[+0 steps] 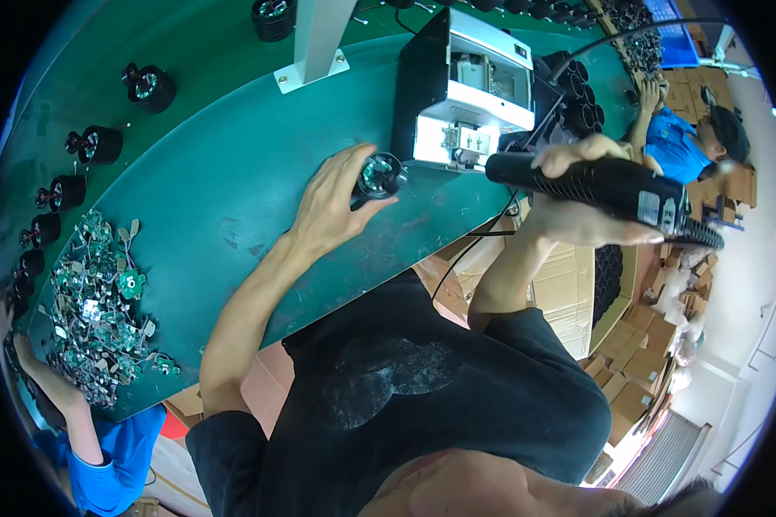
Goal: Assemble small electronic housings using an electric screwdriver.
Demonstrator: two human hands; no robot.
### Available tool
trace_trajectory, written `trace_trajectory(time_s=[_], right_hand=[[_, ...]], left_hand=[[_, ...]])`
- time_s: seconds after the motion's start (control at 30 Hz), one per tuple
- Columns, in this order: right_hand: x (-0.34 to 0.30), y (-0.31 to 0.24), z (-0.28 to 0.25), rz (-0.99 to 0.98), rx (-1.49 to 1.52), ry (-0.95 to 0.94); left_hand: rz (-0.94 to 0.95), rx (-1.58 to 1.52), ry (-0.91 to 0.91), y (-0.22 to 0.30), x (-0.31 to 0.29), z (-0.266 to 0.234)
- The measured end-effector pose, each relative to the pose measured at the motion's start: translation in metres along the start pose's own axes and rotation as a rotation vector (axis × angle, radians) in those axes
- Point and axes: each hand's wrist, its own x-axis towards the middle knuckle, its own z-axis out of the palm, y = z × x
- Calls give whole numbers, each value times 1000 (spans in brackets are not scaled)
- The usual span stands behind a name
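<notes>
My left hand (pixel 329 200) is closed round a black round housing (pixel 391 164), holding it over the green table with its open end up. Inside it a green circuit board and small parts show. In my right hand (pixel 569 220) lies a thick black electric screwdriver (pixel 608 183), roughly level, its front end toward the screw feeder (pixel 481 103). A coiled cord (pixel 703 233) leaves its rear. The feeder is a black and white box with a lit front, standing just beyond both hands. The screwdriver's tip cannot be made out against the feeder.
A heap of circuit boards (pixel 99 319) covers the table's left end. Black housings with parts (pixel 95 145) line the far green belt, behind a metal post (pixel 319 43). More black housings (pixel 582 99) stand right of the feeder. Co-workers in blue sit left (pixel 116 470) and right (pixel 671 142).
</notes>
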Motion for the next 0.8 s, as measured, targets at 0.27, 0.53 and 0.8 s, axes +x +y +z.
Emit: trace_trajectory(time_s=[0.27,0.53,0.8], right_hand=[[-13,-7,40,-71,102,138],[-13,20,44,-30,178,16],[-15,35,69,24,278,-23]], left_hand=[[143,32,1,-1,0,-1],[168,32,-15,1,2,-3],[159,44,8,0,-1,0]])
